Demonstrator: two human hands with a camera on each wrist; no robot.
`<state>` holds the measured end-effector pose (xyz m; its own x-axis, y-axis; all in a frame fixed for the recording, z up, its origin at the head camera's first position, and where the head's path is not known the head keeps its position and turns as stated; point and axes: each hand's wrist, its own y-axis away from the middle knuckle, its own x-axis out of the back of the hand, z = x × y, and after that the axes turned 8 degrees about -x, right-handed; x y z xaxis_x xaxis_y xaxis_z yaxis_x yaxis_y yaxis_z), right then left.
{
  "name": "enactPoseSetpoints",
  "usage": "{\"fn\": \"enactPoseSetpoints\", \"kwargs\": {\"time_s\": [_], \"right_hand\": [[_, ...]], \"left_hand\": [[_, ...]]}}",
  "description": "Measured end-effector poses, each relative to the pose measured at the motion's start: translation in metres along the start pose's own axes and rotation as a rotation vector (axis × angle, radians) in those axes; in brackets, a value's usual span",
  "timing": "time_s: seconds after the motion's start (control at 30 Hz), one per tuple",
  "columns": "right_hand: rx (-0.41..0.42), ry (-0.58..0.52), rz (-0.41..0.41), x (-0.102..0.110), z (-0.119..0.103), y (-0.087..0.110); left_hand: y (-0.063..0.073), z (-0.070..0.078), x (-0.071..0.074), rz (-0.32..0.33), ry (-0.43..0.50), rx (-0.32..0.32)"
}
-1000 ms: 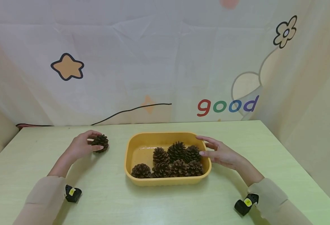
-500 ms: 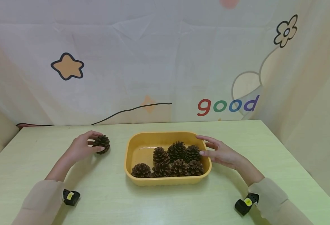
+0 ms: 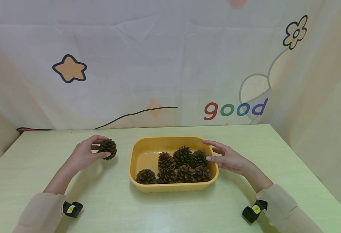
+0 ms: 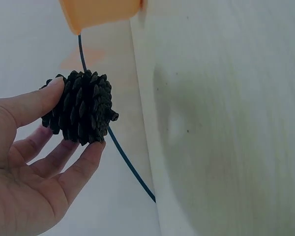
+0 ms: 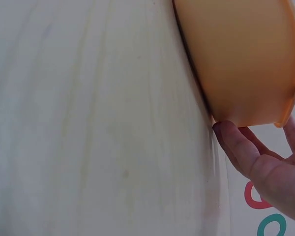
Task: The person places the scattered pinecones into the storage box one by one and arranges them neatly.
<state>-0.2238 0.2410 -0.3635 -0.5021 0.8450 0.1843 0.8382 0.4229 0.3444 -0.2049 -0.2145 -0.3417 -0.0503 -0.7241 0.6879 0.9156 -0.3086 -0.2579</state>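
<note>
My left hand (image 3: 84, 153) pinches a brown pine cone (image 3: 108, 149) between thumb and fingertips, left of a yellow plastic basin (image 3: 173, 187). In the left wrist view the pine cone (image 4: 81, 108) is clear of the tabletop, its short stalk pointing away from the palm. My right hand (image 3: 229, 159) holds the basin's right end, with the thumb over the rim and the other fingers against the outside. Those fingers (image 5: 241, 147) touch the lower outer wall in the right wrist view. Several pine cones (image 3: 185, 174) sit inside the basin, mostly toward its right and front.
The pale green tabletop (image 3: 164, 213) extends around the basin. A printed curtain (image 3: 129, 64) with a star and the word "good" hangs along the table's back edge. Black wrist cameras (image 3: 72, 209) are strapped to both sleeves.
My left hand has shifted slightly right, carrying the pine cone a little nearer the basin. My right hand and the basin stay where they were.
</note>
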Motion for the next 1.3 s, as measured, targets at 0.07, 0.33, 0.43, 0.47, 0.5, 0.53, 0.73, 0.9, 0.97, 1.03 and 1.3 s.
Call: {"fn": "enactPoseSetpoints", "kwargs": {"time_s": [0.07,0.33,0.43,0.47,0.5,0.53,0.73,0.9,0.97,1.03,1.3], "right_hand": [[0.002,-0.001,0.0,0.0,0.0,0.0],[-0.001,-0.009,0.001,-0.001,-0.001,0.001],[-0.001,-0.012,0.002,0.0,-0.001,0.001],[0.0,-0.014,-0.001,0.0,-0.001,0.002],[0.001,-0.015,-0.002,0.0,-0.001,0.002],[0.003,-0.016,-0.004,0.0,-0.001,0.002],[0.005,-0.017,-0.01,0.0,-0.001,0.002],[-0.001,-0.026,-0.013,0.0,-0.001,0.0],[-0.002,-0.024,-0.012,-0.001,-0.001,0.0],[-0.003,-0.027,-0.011,-0.001,0.0,0.001],[0.008,-0.017,-0.01,-0.001,-0.002,0.001]], "left_hand": [[0.002,0.004,0.0,0.003,0.001,0.004],[0.008,0.019,-0.004,0.035,0.04,-0.019],[0.01,0.025,-0.007,0.05,0.065,-0.027],[0.01,0.028,-0.008,0.055,0.071,-0.031],[0.011,0.03,-0.009,0.06,0.072,-0.032],[0.011,0.033,-0.01,0.065,0.074,-0.033],[0.009,0.047,-0.015,0.089,0.092,-0.032],[0.006,0.053,-0.023,0.096,0.132,-0.026],[0.005,0.055,-0.027,0.098,0.153,-0.028],[0.004,0.058,-0.031,0.099,0.175,-0.034],[-0.002,0.066,-0.044,0.093,0.221,-0.058]]}}
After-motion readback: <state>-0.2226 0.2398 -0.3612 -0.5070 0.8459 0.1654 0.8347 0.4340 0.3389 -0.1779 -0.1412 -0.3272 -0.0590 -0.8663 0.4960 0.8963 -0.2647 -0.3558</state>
